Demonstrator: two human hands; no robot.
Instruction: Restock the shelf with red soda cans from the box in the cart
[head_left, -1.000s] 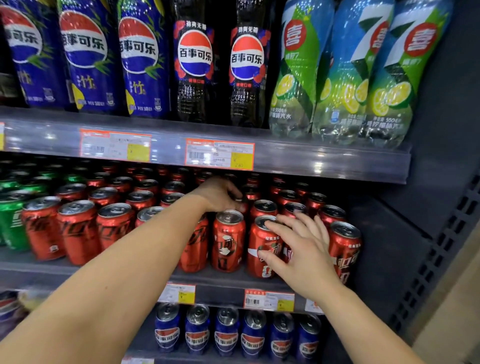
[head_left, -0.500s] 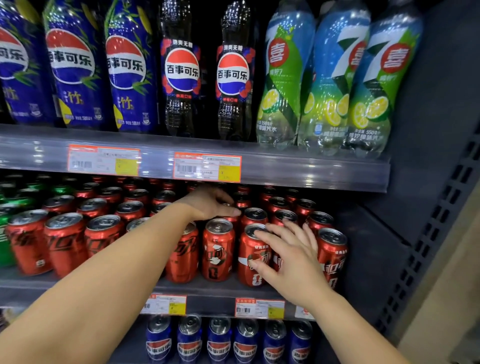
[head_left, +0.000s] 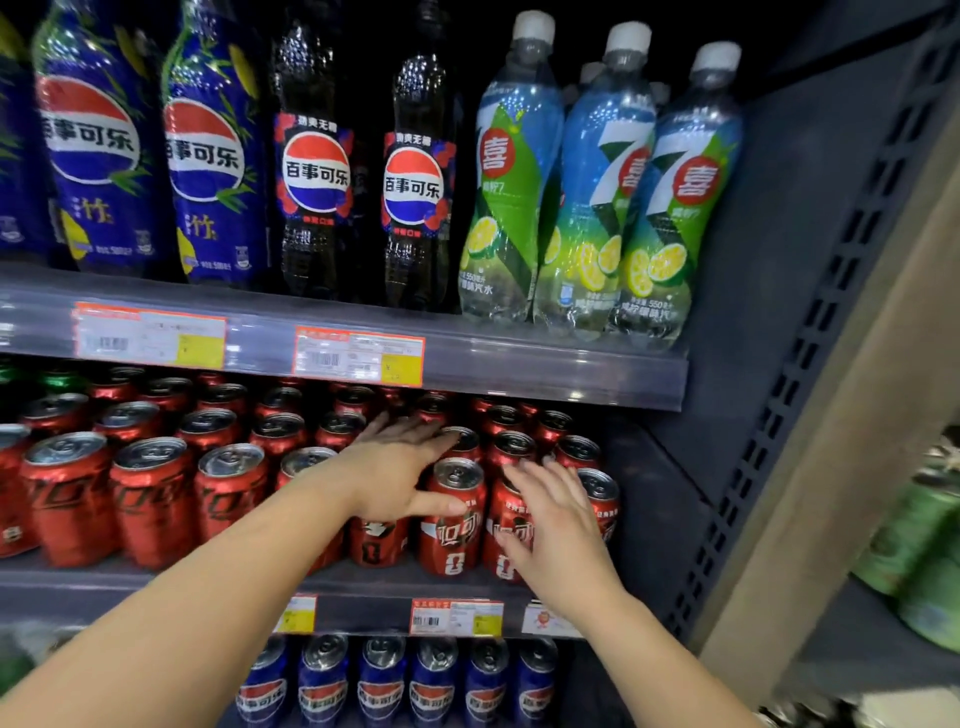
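Note:
Rows of red soda cans (head_left: 150, 499) fill the middle shelf (head_left: 363, 577), upright and several deep. My left hand (head_left: 400, 467) lies flat with straight fingers over the can tops near the front, its thumb against the side of one front red can (head_left: 454, 519). My right hand (head_left: 556, 519) spreads its fingers against the front of the two rightmost front cans (head_left: 602, 499). Neither hand grips a can. The box and the cart are out of view.
Tall blue, black and green soda bottles (head_left: 514, 182) stand on the shelf above. Blue cans (head_left: 431, 686) line the shelf below. The dark shelf side wall (head_left: 779, 312) closes the right end. Green packs (head_left: 919, 545) sit on a neighbouring unit at right.
My left hand has come forward from the back rows and flattened over the front can tops. My right hand stays on the rightmost front cans. The view has tilted down.

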